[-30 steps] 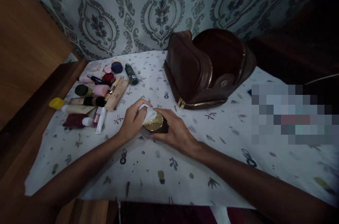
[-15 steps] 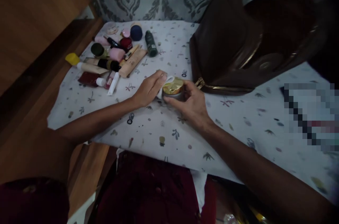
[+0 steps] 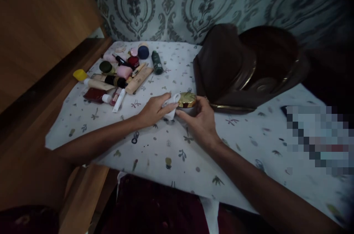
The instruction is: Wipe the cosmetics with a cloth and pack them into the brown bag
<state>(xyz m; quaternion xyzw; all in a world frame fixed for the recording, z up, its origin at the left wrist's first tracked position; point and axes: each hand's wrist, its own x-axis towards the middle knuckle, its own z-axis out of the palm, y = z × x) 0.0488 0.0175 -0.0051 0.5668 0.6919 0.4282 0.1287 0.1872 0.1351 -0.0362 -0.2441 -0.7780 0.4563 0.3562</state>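
Observation:
My right hand [image 3: 200,119] is wrapped round a small jar with a shiny gold lid [image 3: 187,99], held low over the patterned white cloth [image 3: 155,153]. The jar's lower part is mostly covered by my fingers. In my left hand [image 3: 156,109] a crumpled white wipe or cloth [image 3: 172,108] is pinched between thumb and fingers. It touches or lies very close to the left side of the jar; I cannot tell which. Right behind my right hand stands a brown leather bag [image 3: 221,64] with gold zips.
Cosmetics lie bunched at the back left: a green bottle [image 3: 157,62], a blue-lidded jar [image 3: 143,51], a beige tube [image 3: 139,80], a white tube [image 3: 119,100] and a dark red bottle [image 3: 94,94]. A wooden panel [image 3: 47,16] borders the left side. A blurred-out object [image 3: 320,138] lies far right.
My view has tilted up, so everything sits lower in the picture. The white wipe has come off the lid's edge towards the jar's left side, and my left thumb now presses over it.

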